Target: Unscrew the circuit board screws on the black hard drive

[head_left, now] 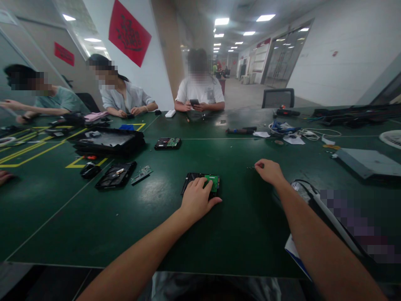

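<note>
A hard drive (pixel 188 179) with a green circuit board (pixel 213 184) on top lies on the table in front of me. My left hand (pixel 198 196) rests over its near side, fingers spread across the top and thumb out beside the right edge. To the right, my right hand (pixel 268 170) is low over the tabletop with thumb and fingers pinched together. What sits in the pinch, if anything, is too small to make out. Several tiny bits, perhaps screws (pixel 250 168), lie just left of those fingertips.
Another hard drive (pixel 168 143) lies farther back. Left are a loose circuit board (pixel 142 174), an open black casing (pixel 115 174) and a black tray (pixel 109 140). Screwdrivers (pixel 241 130), cables (pixel 286 128) and a grey metal box (pixel 369 161) lie right. Three people sit across the table.
</note>
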The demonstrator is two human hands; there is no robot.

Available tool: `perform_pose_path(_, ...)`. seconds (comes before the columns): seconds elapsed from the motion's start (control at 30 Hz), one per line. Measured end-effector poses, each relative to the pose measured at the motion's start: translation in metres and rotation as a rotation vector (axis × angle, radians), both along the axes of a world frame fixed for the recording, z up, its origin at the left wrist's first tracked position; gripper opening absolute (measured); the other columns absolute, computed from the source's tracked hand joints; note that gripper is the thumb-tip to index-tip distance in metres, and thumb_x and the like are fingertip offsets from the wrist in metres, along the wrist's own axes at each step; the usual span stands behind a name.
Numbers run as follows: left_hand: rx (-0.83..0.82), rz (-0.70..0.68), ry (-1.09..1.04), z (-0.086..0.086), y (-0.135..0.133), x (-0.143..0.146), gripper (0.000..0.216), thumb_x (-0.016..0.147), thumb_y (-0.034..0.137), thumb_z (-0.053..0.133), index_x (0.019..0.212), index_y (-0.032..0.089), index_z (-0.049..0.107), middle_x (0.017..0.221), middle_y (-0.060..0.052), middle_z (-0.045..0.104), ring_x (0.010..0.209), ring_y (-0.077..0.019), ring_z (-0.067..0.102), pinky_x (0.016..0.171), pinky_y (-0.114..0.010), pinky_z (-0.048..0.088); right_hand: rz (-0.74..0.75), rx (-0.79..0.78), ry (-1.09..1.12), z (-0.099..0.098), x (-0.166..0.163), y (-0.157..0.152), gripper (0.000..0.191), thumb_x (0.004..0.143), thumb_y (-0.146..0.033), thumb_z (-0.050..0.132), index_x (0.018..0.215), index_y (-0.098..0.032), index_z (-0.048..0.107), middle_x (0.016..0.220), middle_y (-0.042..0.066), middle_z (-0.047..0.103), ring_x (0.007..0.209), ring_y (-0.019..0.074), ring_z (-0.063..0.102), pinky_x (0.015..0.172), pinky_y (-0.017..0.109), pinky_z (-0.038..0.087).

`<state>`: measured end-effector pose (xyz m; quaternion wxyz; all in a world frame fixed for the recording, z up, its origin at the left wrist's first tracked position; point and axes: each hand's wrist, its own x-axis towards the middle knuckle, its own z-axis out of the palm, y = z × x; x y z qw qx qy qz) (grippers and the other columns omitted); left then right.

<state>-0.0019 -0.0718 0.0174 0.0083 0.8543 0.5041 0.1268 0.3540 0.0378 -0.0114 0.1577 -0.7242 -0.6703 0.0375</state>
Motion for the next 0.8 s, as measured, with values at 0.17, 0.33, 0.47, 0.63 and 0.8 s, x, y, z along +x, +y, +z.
perform_pose_path(0.17,-0.003,0.003,-0.004,0.000,0.000,0.000,0.067,0.092,0.068,0.053,0.137,0.018,0.059,0.137,-0.018,0.059,0.127,-0.0378,0.053,0.105,-0.054,0.047,0.056,-0.004,-0.025,-0.002,-0.006,0.000,0.023,0.092,-0.034,0.060,0.103,-0.024,0.077,0.104,0.006,0.076,0.093,0.0229,0.068,0.077,0.032,0.046)
perform_pose_path(0.33,-0.005,0.000,-0.005,0.000,0.000,0.000,0.066,0.093,0.068,0.052,0.137,0.019,0.059,0.136,-0.017,0.059,0.127,-0.0375,0.053,0.105,-0.054,0.046,0.046,-0.001,-0.041,-0.003,-0.010,0.000,0.020,0.091,-0.033,0.060,0.096,-0.023,0.076,0.100,0.008,0.075,0.090,0.0236,0.068,0.076,0.033,0.046)
perform_pose_path(0.47,-0.001,0.004,0.004,0.001,0.000,-0.001,0.067,0.093,0.069,0.052,0.138,0.019,0.058,0.136,-0.017,0.059,0.127,-0.0372,0.053,0.105,-0.053,0.046,0.013,0.012,-0.039,-0.002,-0.011,-0.001,0.020,0.092,-0.033,0.057,0.097,-0.023,0.074,0.100,0.007,0.075,0.091,0.0233,0.067,0.077,0.032,0.046)
perform_pose_path(0.63,-0.003,0.014,0.010,0.002,-0.003,0.001,0.065,0.094,0.066,0.052,0.139,0.020,0.057,0.138,-0.016,0.058,0.127,-0.0364,0.053,0.106,-0.052,0.046,-0.104,0.020,-0.026,0.000,-0.004,0.001,0.021,0.090,-0.030,0.056,0.095,-0.020,0.073,0.097,0.010,0.075,0.090,0.0265,0.068,0.078,0.035,0.046)
perform_pose_path(0.8,0.025,0.056,0.001,-0.001,-0.007,0.009,0.060,0.093,0.056,0.054,0.138,0.016,0.058,0.138,-0.017,0.058,0.128,-0.0352,0.051,0.108,-0.050,0.044,-0.138,0.001,0.006,0.001,0.002,0.002,0.018,0.085,-0.028,0.060,0.093,-0.021,0.074,0.095,0.008,0.075,0.091,0.0264,0.068,0.077,0.034,0.046)
